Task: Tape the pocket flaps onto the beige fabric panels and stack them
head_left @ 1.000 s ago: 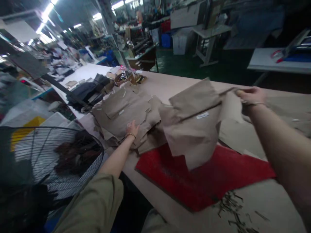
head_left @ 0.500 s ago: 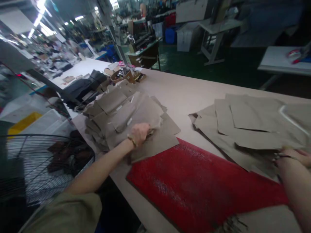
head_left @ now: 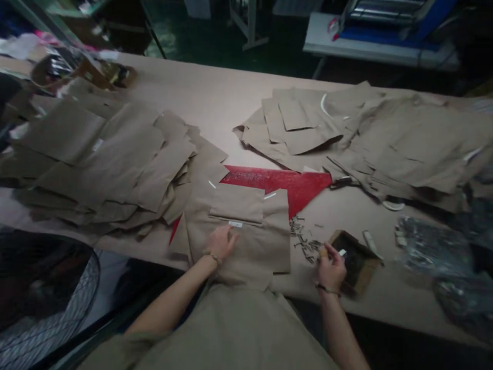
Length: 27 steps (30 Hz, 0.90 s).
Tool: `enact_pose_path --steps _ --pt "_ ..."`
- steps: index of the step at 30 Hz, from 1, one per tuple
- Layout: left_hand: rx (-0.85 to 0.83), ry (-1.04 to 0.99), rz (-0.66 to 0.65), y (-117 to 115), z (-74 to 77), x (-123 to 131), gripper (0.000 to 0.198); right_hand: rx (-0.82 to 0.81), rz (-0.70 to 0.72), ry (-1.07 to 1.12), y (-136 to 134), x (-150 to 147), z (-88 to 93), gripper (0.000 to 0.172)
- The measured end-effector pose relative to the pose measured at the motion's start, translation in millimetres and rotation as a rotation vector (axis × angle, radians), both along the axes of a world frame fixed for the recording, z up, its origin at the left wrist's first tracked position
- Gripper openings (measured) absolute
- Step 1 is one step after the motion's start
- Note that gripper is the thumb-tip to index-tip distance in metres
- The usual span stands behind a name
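Matt khaki woven cloth pieces (head_left: 92, 154) at left and upper right of the frame look soft and slightly rough. The red painted board (head_left: 273, 182) beneath them is scuffed, on a smooth matt beige tabletop (head_left: 185, 87). At right, a crinkled clear plastic bag (head_left: 431, 246) shines; at lower left sits a thin-wired metal fan guard (head_left: 73, 293).

the light is dim and flat, with soft shadows and no hard glare on the table (head_left: 215, 92). the wide lens bends the edges, and the fan (head_left: 50, 303) and far floor (head_left: 192, 25) look dark and soft.
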<state>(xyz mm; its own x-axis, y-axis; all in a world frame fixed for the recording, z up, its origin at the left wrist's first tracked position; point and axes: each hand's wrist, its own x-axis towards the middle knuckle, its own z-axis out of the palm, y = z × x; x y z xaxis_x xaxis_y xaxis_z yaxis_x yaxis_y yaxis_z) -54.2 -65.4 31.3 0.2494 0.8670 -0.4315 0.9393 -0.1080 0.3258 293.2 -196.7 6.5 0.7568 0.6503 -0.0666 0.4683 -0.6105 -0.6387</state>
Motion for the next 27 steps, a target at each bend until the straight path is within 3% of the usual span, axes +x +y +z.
enact_pose_path --steps 4,9,12,16,20,27 --pt "-0.01 0.222 0.101 39.9 -10.4 28.8 0.049 -0.052 0.012 0.048 -71.1 -54.2 9.3 0.044" --pt "0.014 0.249 0.024 40.2 -21.2 44.7 0.042 -0.115 -0.016 -0.026 -105.0 -67.6 7.7 0.042" --pt "0.035 0.238 -0.043 35.3 -23.8 46.1 0.041 -0.18 0.037 -0.128 -102.1 -55.0 1.6 0.038" --pt "0.058 0.231 -0.085 33.4 -23.2 46.1 0.039 -0.311 0.171 -0.258 -77.7 -36.3 -4.1 0.038" --pt "0.057 0.233 -0.127 35.5 -18.9 39.5 0.041 -0.394 0.159 -0.361 -57.6 -21.7 -4.7 0.037" --pt "0.082 0.228 -0.085 26.5 -9.9 25.9 0.05 -0.546 0.241 -0.362 -45.4 -20.6 -12.8 0.039"
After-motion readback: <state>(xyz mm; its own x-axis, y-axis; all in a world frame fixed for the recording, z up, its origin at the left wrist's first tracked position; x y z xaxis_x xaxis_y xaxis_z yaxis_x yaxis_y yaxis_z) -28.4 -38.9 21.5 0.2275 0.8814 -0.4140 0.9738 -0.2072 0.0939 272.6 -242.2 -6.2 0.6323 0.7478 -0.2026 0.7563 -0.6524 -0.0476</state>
